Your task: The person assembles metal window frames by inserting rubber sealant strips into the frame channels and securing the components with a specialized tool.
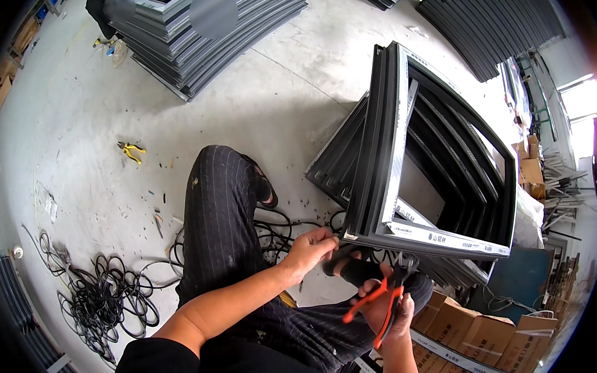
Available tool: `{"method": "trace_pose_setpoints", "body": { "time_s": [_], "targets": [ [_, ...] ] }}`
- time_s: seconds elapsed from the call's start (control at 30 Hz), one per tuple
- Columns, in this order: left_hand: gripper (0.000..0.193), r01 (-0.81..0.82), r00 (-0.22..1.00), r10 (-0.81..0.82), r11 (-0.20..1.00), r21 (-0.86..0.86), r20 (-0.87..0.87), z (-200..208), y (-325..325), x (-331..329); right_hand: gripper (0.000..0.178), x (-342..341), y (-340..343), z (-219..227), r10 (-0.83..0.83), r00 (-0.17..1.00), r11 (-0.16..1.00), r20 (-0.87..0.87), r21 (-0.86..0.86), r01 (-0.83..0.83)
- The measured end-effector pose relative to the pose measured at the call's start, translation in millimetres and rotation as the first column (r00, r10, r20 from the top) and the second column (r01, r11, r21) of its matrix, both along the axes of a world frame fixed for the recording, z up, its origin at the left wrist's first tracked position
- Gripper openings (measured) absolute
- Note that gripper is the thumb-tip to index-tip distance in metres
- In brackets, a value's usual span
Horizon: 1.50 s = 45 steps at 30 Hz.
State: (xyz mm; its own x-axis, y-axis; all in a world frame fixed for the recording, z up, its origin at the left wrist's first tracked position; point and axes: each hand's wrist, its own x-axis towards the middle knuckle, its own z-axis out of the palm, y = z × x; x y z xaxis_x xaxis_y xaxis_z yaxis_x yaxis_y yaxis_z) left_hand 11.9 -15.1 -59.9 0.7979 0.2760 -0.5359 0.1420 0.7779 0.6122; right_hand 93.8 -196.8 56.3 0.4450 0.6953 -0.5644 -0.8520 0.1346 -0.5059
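Workshop floor: left hand, fingers pinched, beside frame; right hand grips pliers, head outward, likely for reach

Red-orange-handled pliers, black frames with white strips, dark pinstriped trousers, yellow-handled pliers, brown boxes

The pliers' handles look smooth plastic, the stacked frames satin metal, the boxes matt cardboard.

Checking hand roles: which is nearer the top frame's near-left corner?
Left: the left hand is right at the corner; the right hand is lower right in view, holding orange-handled pliers.
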Motion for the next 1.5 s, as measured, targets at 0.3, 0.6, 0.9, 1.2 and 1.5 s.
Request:
{"method": "trace_pose_setpoints", "body": {
  "time_s": [0.3, 0.6, 0.9, 1.2, 1.5],
  "targets": [
    [0.016, 0.104, 0.995, -0.101, 0.954, 0.283, -0.024, 17.6, 22.0, -4.9, 0.04, 17.3, 37.4, -35.6, 0.752, 0.524, 0.616, 0.4, -0.708, -0.344],
    [0.018, 0.121, 0.992, -0.12, 0.759, 0.639, -0.045, 10.7, 30.5, -8.4, 0.043, 37.7, 50.2, -38.9, 0.867, 0.292, 0.492, 0.403, -0.784, -0.379],
    [0.016, 0.153, 0.987, -0.141, 0.682, 0.715, -0.077, 22.3, 37.3, -9.6, 0.061, 44.1, 53.3, -35.4, 0.897, 0.278, 0.438, 0.344, -0.777, -0.453],
    [0.01, -0.005, 0.998, -0.057, 0.51, 0.86, 0.04, 12.9, 37.0, -9.5, 0.06, 38.5, 56.8, -40.3, 0.885, 0.256, 0.462, 0.389, -0.802, -0.378],
    [0.011, 0.04, 0.996, -0.084, 0.308, 0.951, -0.014, 18.5, 38.4, -13.1, 0.054, 35.9, 66.3, -28.3, 0.891, 0.179, 0.454, 0.417, -0.828, -0.329]
  ]
}}
